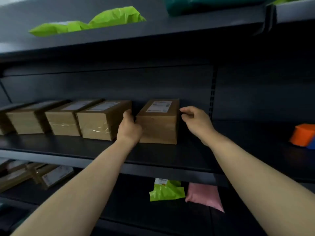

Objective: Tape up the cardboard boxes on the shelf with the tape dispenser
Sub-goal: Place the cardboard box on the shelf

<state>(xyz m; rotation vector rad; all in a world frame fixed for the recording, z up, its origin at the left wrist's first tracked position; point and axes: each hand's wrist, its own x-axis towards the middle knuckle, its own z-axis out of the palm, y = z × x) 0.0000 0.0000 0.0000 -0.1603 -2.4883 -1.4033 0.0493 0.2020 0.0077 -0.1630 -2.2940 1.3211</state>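
A brown cardboard box (158, 126) with a white label on top stands on the middle shelf (170, 155), a little apart from a row of several similar boxes (95, 123) to its left. Two boxes in that row show clear tape on their front faces. My left hand (130, 127) grips the lone box's left side, thumb up and fingers in the gap beside the neighbouring box. My right hand (196, 120) is at the box's upper right edge with loosely curled fingers; the index tip reaches the edge and the palm stays off it. No tape dispenser is plainly in view.
An orange and blue object (302, 135), blurred, sits far right on the same shelf. Green bags (95, 21) lie on the shelf above. Below are a green mailer (166, 190), a pink mailer (202, 195) and flat brown parcels (34, 176).
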